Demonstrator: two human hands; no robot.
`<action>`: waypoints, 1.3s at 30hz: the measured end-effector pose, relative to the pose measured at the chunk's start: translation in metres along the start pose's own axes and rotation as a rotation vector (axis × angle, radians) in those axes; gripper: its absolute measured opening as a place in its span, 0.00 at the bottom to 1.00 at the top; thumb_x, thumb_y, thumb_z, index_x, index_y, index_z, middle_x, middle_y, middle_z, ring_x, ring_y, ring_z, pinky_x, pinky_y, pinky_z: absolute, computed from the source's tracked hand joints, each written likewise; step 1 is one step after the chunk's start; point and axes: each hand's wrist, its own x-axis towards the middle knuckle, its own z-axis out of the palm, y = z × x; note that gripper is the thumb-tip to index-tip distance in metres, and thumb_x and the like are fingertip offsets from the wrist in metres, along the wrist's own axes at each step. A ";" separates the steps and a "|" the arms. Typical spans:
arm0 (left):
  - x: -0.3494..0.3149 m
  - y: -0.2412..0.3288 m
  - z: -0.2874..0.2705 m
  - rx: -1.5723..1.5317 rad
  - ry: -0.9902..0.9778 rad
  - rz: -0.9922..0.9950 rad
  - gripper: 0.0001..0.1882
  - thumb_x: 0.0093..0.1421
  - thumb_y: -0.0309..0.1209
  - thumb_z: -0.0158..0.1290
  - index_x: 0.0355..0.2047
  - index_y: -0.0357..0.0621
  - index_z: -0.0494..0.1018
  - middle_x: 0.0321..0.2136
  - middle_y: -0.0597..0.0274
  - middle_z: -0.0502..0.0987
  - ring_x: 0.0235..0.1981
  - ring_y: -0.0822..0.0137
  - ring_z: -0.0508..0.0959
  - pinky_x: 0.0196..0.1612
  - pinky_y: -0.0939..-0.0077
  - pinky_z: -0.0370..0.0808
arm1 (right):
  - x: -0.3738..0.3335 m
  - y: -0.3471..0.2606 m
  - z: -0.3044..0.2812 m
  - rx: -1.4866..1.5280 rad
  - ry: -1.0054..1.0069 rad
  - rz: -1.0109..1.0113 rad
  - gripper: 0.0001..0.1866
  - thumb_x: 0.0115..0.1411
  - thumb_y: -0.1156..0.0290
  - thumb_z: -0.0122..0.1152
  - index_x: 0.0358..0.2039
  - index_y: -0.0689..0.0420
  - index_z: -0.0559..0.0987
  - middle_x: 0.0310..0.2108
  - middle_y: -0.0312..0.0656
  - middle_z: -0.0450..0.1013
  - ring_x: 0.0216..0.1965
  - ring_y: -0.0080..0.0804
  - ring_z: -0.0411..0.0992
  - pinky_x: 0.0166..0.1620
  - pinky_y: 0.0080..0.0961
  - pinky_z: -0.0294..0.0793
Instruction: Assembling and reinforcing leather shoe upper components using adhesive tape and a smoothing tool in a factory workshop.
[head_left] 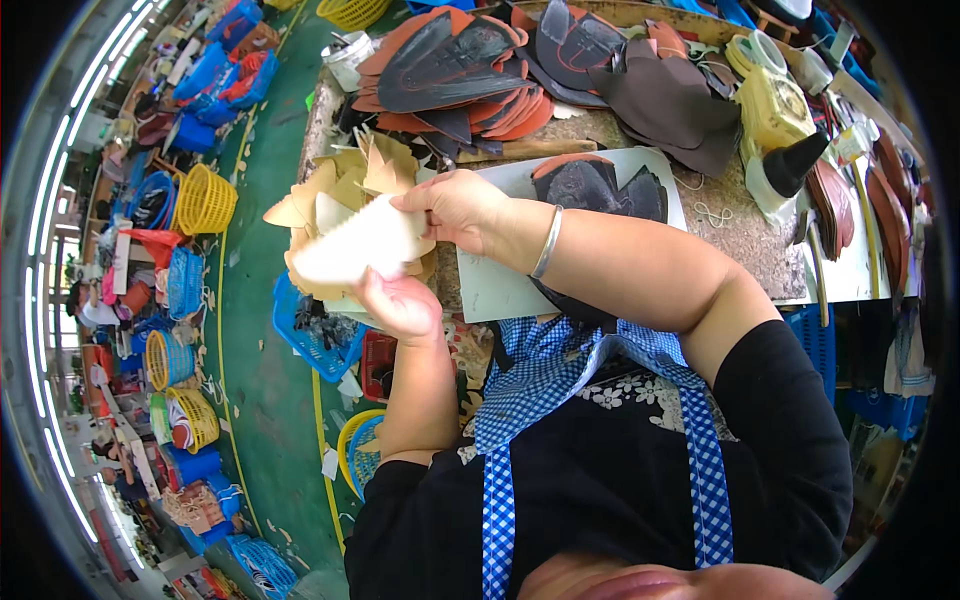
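A cream-white cut piece (350, 243) of sheet material, smeared by motion, is stretched between my two hands at the left end of the bench. My right hand (462, 212), with a silver bangle at the wrist, reaches across and pinches its upper right edge. At the lower edge, my left hand (402, 303) grips it, thumb in front, other fingers mostly hidden. Behind it lies a heap of tan cut pieces (398, 165). Right of my hands, a black leather shoe-upper piece (590, 188) with a reddish-brown edge rests on a white board (490, 285).
Stacked black and reddish-brown leather pieces (450, 70) and dark brown pieces (675, 105) cover the back of the bench. A yellowish container (775, 110) and a black cone (797, 163) stand at the right. A blue basket (318, 335) sits below the bench's left end, beside the green floor (265, 400).
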 end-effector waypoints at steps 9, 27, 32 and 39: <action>0.046 -0.010 -0.062 -0.211 -0.454 -0.173 0.38 0.59 0.56 0.42 0.59 0.38 0.57 0.59 0.53 0.61 0.63 0.57 0.56 0.63 0.62 0.52 | -0.002 -0.003 -0.012 -0.303 -0.080 0.083 0.17 0.51 0.78 0.65 0.40 0.70 0.72 0.34 0.47 0.74 0.33 0.35 0.75 0.34 0.25 0.75; 0.099 -0.022 -0.064 1.450 -0.378 0.475 0.22 0.51 0.23 0.57 0.46 0.39 0.64 0.33 0.50 0.75 0.33 0.47 0.75 0.41 0.60 0.72 | -0.081 -0.006 -0.037 -1.068 0.007 -0.697 0.19 0.54 0.77 0.57 0.48 0.59 0.72 0.37 0.41 0.75 0.36 0.28 0.74 0.37 0.24 0.75; 0.017 0.048 0.030 0.119 -0.603 -0.235 0.08 0.59 0.27 0.55 0.36 0.41 0.67 0.31 0.65 0.74 0.33 0.76 0.75 0.36 0.85 0.70 | -0.120 -0.029 -0.058 -1.076 0.259 -1.039 0.18 0.51 0.84 0.54 0.44 0.58 0.75 0.34 0.43 0.74 0.33 0.31 0.75 0.33 0.26 0.75; -0.033 0.040 0.093 -0.170 -0.691 -0.429 0.10 0.63 0.25 0.50 0.43 0.33 0.71 0.34 0.62 0.77 0.34 0.77 0.75 0.39 0.86 0.71 | -0.144 -0.035 -0.067 -1.214 0.209 -1.438 0.23 0.46 0.85 0.59 0.45 0.57 0.77 0.38 0.45 0.71 0.33 0.36 0.75 0.34 0.27 0.78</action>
